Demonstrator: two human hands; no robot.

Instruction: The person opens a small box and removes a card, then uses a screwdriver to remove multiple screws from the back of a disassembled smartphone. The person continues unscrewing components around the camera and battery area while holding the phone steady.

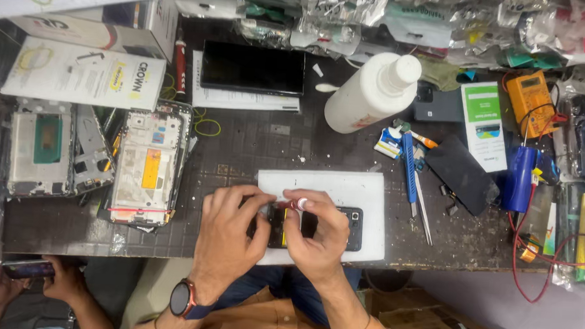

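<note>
Both hands, the left hand (pixel 225 231) and right hand (pixel 319 236), pinch a small red-tipped tool (pixel 295 204) over an opened phone (pixel 316 227) on a white mat (pixel 364 188), beneath a white bottle (pixel 370 92) and green-white card (pixel 485 124).

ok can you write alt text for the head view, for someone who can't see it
Seen from above, a left hand and right hand hold a small red-tipped tool over an opened phone lying on a white mat on a cluttered workbench. A white bottle, phone frames and a yellow multimeter lie around.
</note>
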